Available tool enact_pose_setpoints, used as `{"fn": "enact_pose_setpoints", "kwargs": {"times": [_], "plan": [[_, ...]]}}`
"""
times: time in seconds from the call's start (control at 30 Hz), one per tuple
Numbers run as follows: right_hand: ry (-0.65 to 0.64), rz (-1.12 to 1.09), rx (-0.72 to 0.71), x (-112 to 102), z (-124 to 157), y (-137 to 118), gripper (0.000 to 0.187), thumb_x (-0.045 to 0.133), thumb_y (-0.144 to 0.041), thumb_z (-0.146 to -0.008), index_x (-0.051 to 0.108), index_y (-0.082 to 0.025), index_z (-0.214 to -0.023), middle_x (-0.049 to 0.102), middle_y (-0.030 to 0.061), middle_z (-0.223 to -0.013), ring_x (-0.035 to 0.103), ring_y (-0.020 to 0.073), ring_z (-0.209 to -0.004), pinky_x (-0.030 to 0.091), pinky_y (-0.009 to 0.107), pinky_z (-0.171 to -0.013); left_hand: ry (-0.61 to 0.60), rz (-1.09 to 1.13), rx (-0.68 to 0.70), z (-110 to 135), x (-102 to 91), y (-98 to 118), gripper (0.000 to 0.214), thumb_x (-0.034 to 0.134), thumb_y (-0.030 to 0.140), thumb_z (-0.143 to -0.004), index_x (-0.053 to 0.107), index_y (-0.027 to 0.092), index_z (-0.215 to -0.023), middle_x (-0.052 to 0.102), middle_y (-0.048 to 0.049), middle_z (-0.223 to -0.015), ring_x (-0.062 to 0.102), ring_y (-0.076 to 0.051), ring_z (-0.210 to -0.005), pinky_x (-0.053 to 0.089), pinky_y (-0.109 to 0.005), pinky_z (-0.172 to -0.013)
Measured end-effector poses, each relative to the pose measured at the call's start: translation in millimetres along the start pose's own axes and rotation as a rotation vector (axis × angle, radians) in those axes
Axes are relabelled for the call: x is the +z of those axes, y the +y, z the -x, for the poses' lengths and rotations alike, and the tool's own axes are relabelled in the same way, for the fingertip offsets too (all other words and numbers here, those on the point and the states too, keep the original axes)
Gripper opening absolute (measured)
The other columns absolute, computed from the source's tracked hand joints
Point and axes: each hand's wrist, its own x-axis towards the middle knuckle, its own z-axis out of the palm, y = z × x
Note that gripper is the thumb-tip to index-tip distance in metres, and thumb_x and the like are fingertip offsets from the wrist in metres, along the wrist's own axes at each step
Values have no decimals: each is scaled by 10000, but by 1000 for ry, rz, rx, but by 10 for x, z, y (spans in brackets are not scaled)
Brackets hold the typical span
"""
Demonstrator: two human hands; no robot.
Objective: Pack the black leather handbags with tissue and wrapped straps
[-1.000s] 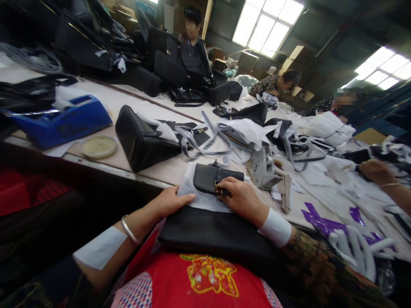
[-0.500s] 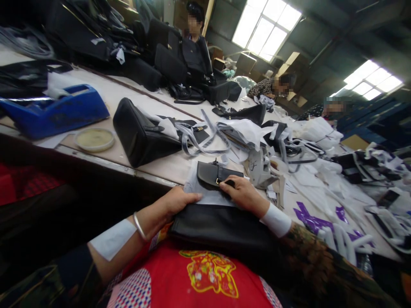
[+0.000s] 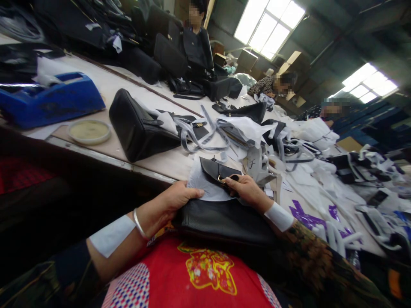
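A black leather handbag (image 3: 224, 218) rests against my lap at the table's near edge. White paper (image 3: 204, 186) covers its front under the black flap (image 3: 216, 170), which has a gold clasp. My left hand (image 3: 167, 205) grips the bag's left side, thumb pressed on the paper. My right hand (image 3: 247, 190) pinches the flap at its clasp and holds it raised off the paper.
Another black handbag (image 3: 138, 130) lies on its side behind, trailing grey straps (image 3: 199, 141). A blue tape dispenser (image 3: 48, 100) and a round dish (image 3: 89, 131) sit at left. White paper, bags and purple strips (image 3: 308, 216) crowd the right. Other people sit at the far side.
My right hand has lifted the flap up off the paper. The bag has tilted up toward me, and my left hand has curled tighter round its side.
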Motion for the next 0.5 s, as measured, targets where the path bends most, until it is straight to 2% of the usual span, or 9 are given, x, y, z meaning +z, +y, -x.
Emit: {"fn": "enact_pose_setpoints", "kwargs": {"times": [0.2,0.5], "plan": [[21,-14,-8,37,-27,24,504,579,-617,-860,606,-171,-627,595,17,-530,533,135,-506,378,251,-503,-13,61,9,-55,-57,-69,456,856,249,-586,741,109,-1005,788,-107,-903,733,-243,-771,559,-335,-751],[41,-16,8,52,-71,21,467,586,-607,-840,602,-178,-655,580,4,-523,528,130,-492,371,242,-487,-38,68,0,-46,-51,-48,534,846,231,-610,716,93,-1109,786,-132,-951,737,-264,-791,570,-365,-760]]}}
